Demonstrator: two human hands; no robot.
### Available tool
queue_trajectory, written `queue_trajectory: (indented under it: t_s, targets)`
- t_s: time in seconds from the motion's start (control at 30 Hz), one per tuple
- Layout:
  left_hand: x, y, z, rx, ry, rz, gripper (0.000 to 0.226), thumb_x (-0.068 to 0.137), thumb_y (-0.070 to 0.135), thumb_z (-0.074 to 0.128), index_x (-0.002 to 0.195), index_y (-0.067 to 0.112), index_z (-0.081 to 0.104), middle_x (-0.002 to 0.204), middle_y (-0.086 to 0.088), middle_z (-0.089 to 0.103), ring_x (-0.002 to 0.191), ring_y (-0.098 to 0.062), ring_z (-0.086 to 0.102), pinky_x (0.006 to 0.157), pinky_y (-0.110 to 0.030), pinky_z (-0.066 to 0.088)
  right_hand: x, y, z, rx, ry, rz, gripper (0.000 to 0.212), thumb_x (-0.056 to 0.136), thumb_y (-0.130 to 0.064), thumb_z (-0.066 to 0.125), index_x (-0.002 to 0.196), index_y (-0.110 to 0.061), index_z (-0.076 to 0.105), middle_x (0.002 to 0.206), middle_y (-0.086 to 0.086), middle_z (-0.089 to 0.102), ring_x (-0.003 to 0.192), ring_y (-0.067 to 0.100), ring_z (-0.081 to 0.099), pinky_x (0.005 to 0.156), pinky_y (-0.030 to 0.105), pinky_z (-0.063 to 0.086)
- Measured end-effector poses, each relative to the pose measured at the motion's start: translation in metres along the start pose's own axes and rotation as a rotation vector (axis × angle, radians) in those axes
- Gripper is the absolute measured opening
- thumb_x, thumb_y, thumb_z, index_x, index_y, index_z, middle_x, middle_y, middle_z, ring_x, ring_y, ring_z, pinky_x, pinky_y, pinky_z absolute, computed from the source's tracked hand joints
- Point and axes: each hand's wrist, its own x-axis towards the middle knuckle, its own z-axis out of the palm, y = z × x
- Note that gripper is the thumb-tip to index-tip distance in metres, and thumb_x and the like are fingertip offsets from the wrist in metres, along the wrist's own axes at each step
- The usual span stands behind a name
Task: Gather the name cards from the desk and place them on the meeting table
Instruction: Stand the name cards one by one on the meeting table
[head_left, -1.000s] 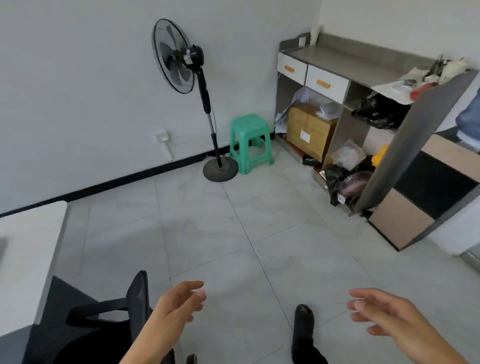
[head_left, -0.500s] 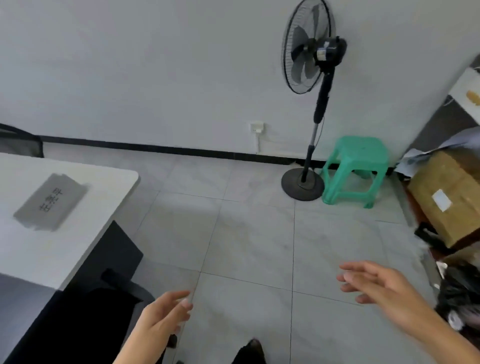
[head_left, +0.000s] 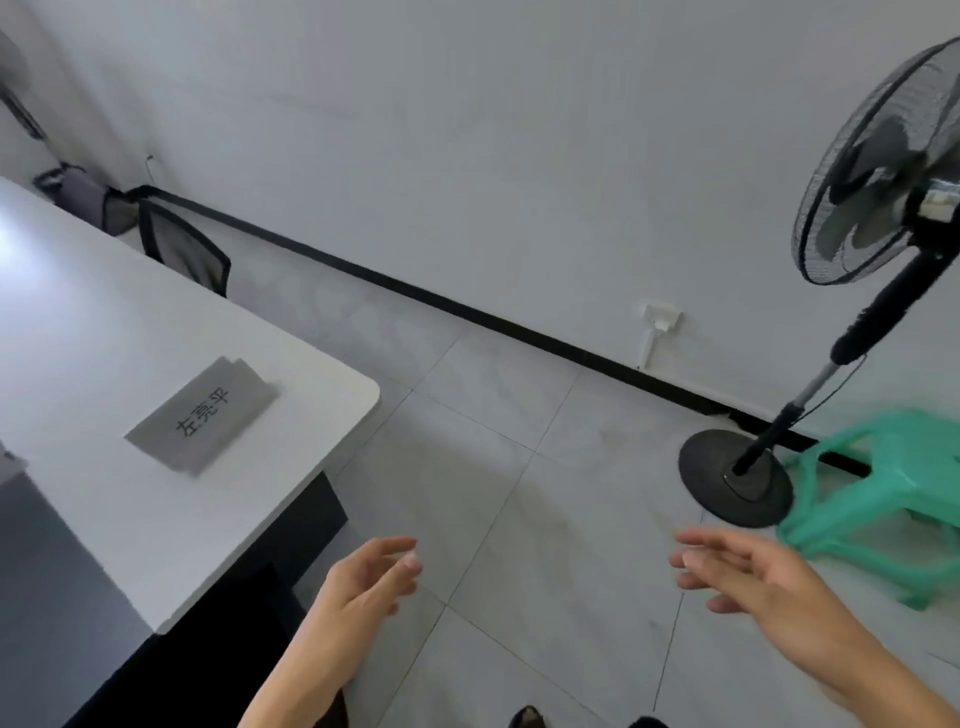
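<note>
A grey name card (head_left: 202, 413) with dark characters lies on the white table (head_left: 104, 332) near its rounded right corner. My left hand (head_left: 366, 582) hovers over the floor just right of the table's front edge, fingers loosely apart and holding nothing. My right hand (head_left: 753, 577) is out to the right at about the same height, fingers spread, also holding nothing. Both hands are apart from the card.
A black standing fan (head_left: 857, 218) with its round base (head_left: 735, 478) stands at the right, next to a green plastic stool (head_left: 893, 488). A black mesh chair (head_left: 182, 249) sits behind the table by the wall. Grey tiled floor (head_left: 519, 467) lies between table and fan.
The view has swung left: the desk and cabinet are gone from sight, and the table with the name card has come in closer. Both hands stay raised and holding nothing.
</note>
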Motion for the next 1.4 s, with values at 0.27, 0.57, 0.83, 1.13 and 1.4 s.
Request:
queue_trajectory:
  t_s: [0.27,0.57,0.83,1.13,1.4]
  targets:
    - [0.051,-0.004,-0.044,-0.106,0.259,-0.179,0.017,0.090,0.036,0.058,0.104,0.028,0.064,0.097,-0.005,0.074,0.089,-0.014,0.070,0.078,-0.031,0.054,0.148,-0.065,0.036,-0.132,-0.284,0.012,0.017,0.084,-0.016,0.070,0.101,-0.020,0.073,0.090,-0.001,0.078,0.082,0.013,0.074,0.072,0.031,0.052]
    - [0.131,0.040,-0.061,-0.204,0.467,-0.282,0.016,0.091,0.023,0.060,0.105,0.026,0.066,0.097,-0.008,0.075,0.087,-0.012,0.072,0.076,-0.025,0.055,0.322,-0.167,0.086,-0.236,-0.519,-0.105,0.016,0.087,-0.014,0.067,0.101,-0.019,0.072,0.089,0.000,0.079,0.080,0.012,0.074,0.071,0.031,0.053]
    - [0.137,0.038,-0.079,-0.344,0.719,-0.448,0.020,0.092,0.025,0.057,0.111,0.027,0.061,0.102,-0.005,0.071,0.095,-0.015,0.068,0.084,-0.032,0.054,0.410,-0.248,0.176,-0.375,-0.756,-0.178,0.016,0.086,-0.022,0.068,0.102,-0.022,0.071,0.092,-0.001,0.078,0.081,0.010,0.074,0.072,0.030,0.052]
    - [0.174,-0.004,-0.166,-0.440,0.857,-0.474,0.023,0.093,0.028,0.056,0.115,0.023,0.061,0.103,-0.002,0.071,0.097,-0.015,0.067,0.081,-0.030,0.052,0.429,-0.298,0.304,-0.511,-0.915,-0.230,0.016,0.087,-0.021,0.067,0.102,-0.024,0.070,0.089,-0.007,0.078,0.081,0.009,0.073,0.073,0.029,0.053]
    - [0.243,-0.032,-0.293,-0.356,0.917,-0.375,0.023,0.091,0.033,0.059,0.114,0.029,0.058,0.105,0.005,0.067,0.099,-0.008,0.062,0.080,-0.025,0.048,0.449,-0.346,0.410,-0.626,-0.931,-0.293,0.021,0.087,-0.026,0.067,0.107,-0.025,0.069,0.091,-0.005,0.078,0.083,0.007,0.072,0.078,0.030,0.055]
